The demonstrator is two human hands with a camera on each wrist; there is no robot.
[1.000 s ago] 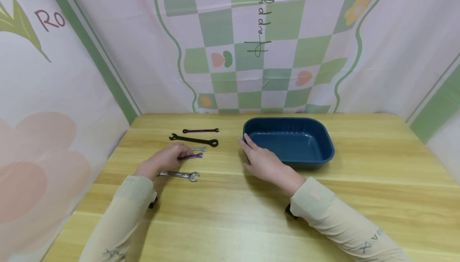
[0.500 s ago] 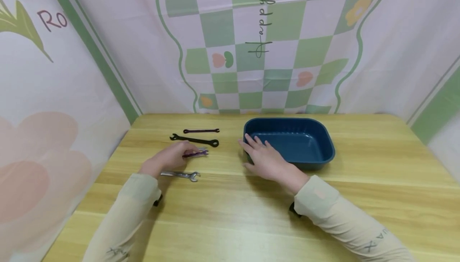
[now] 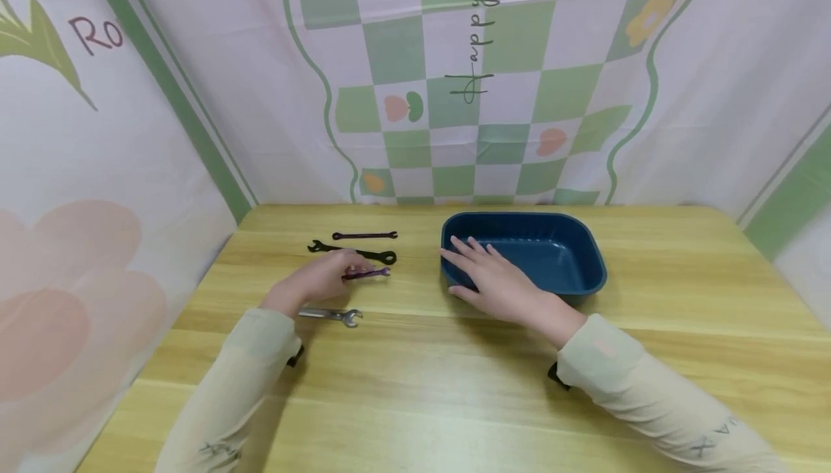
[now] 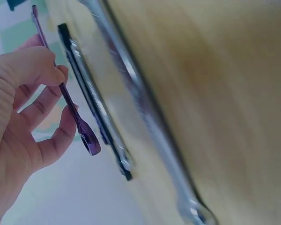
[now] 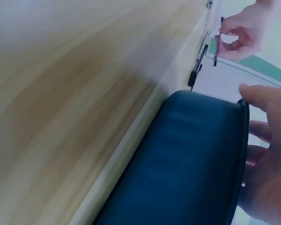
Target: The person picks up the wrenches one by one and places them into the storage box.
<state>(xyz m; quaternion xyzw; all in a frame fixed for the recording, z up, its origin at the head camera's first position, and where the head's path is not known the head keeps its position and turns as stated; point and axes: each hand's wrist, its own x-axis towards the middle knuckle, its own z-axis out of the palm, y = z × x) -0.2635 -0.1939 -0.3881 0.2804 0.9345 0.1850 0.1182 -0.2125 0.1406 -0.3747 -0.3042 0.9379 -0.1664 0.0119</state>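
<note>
My left hand (image 3: 319, 280) pinches a small purple combination wrench (image 4: 68, 97) between thumb and fingers. In the left wrist view that wrench is off the table, its ring end pointing down. Beneath and beside the hand lie a silver wrench (image 4: 100, 105), mostly covered in the head view, and a larger silver wrench (image 3: 332, 315). Farther back are a black wrench (image 3: 373, 255) and a thin dark purple one (image 3: 365, 236). Fingers spread, my right hand (image 3: 500, 284) is at the near left corner of a dark blue bin (image 5: 187, 159); its thumb touches the rim in the right wrist view.
Everything stands on a light wooden table (image 3: 415, 394). A patterned curtain (image 3: 389, 40) hangs right behind the back edge, and another printed cloth (image 3: 130, 192) borders the left side. Nothing is visible inside the bin.
The purple wrench has risen and moved rightward in my left hand. My right hand has shifted slightly right, its fingers now spread farther over the bin's edge.
</note>
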